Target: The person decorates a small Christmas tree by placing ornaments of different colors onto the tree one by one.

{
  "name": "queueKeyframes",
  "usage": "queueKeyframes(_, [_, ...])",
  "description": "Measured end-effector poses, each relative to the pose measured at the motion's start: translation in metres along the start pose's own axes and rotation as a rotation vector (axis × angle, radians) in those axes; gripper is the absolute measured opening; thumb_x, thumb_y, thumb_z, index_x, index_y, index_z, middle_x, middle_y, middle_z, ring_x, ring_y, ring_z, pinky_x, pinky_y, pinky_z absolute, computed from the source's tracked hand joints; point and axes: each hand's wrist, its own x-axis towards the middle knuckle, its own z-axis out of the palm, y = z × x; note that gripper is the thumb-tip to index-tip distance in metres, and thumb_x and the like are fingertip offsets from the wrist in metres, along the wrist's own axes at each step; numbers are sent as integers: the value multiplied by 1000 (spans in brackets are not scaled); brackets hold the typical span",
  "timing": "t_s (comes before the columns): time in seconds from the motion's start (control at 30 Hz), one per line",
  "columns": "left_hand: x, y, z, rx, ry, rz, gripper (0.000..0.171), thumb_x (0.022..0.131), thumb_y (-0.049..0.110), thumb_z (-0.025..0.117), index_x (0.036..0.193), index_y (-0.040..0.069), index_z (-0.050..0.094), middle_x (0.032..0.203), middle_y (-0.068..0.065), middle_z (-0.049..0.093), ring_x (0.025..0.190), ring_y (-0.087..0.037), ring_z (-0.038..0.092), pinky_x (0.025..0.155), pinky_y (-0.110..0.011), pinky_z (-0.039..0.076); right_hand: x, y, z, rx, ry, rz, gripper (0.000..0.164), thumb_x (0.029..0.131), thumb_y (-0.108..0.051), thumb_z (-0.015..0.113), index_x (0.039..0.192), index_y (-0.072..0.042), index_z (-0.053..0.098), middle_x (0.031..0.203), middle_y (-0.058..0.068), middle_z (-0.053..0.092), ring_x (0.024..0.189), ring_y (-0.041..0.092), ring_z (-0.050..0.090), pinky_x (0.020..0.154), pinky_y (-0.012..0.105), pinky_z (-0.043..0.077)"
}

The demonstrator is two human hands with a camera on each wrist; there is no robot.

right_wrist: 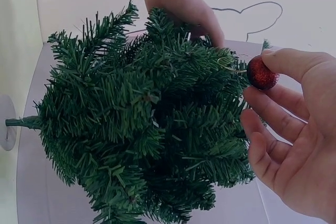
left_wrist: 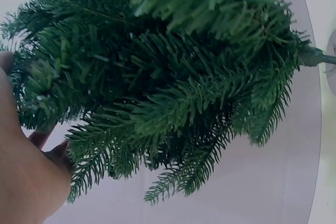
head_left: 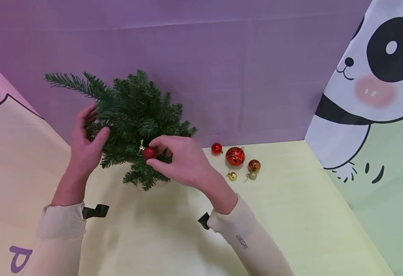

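A small artificial Christmas tree (head_left: 139, 111) with green needles leans over the pale table. Between thumb and fingers my right hand (head_left: 184, 161) pinches a dark red glittery bauble (head_left: 149, 153), in front of the tree's branches. A thin gold hanging loop (right_wrist: 231, 65) sticks out from the bauble toward the needles in the right wrist view. At the tree's left side is my left hand (head_left: 87, 142), its thumb spread from the fingers and touching the outer branches (left_wrist: 89, 150). Needles partly hide its fingertips.
Right of the tree lie a shiny red bauble (head_left: 216, 148), a larger red patterned bauble (head_left: 235, 156), a copper bauble (head_left: 254, 165) and two small gold ones, one of them a shiny gold bauble (head_left: 232, 176). A purple backdrop (head_left: 222, 76) stands behind the table (head_left: 291, 214).
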Motion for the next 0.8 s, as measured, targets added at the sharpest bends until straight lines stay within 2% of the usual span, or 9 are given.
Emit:
queueKeyframes(0.2, [-3,3,-1,-85,23,67,52,95,3,51,146,6,38,144,-6,39,136,-26,29,107,-32,24,5,-1,3,-20,-30,14,29,89,-29,72,115,-16,67,95,-10,67,82,4,57,71,17,43])
queueKeyframes(0.27, [-4,5,-2,-87,36,90,51,94,3,52,144,5,40,142,-8,42,135,-25,33,105,-30,27,6,-1,4,-24,-35,16,29,90,-29,71,115,-16,67,96,-10,67,83,5,58,72,17,43])
queueKeyframes(0.4, [-10,11,-3,-61,77,136,46,93,1,52,139,1,45,136,-7,50,130,-23,39,100,-28,30,7,0,5,-30,-47,24,29,90,-30,71,116,-17,66,96,-10,67,81,5,57,69,17,43])
queueKeyframes(0.6, [-22,23,-8,-42,134,194,30,92,-6,54,121,-14,55,122,-1,59,120,-22,48,92,-25,37,12,0,9,-50,-41,2,29,90,-32,70,116,-19,66,96,-13,66,78,4,56,66,17,41])
queueKeyframes(0.7, [-29,31,-10,6,158,202,25,92,-5,56,113,-18,58,117,1,61,115,-20,51,88,-25,38,14,0,10,-47,-37,-7,29,90,-32,70,116,-18,66,96,-13,66,78,3,57,67,16,41])
queueKeyframes(0.8, [-33,38,-11,91,192,186,23,90,-4,57,108,-19,60,117,5,58,114,-16,51,86,-24,37,15,-1,11,-47,-37,-8,30,91,-32,70,117,-18,66,96,-13,66,79,3,58,68,15,42])
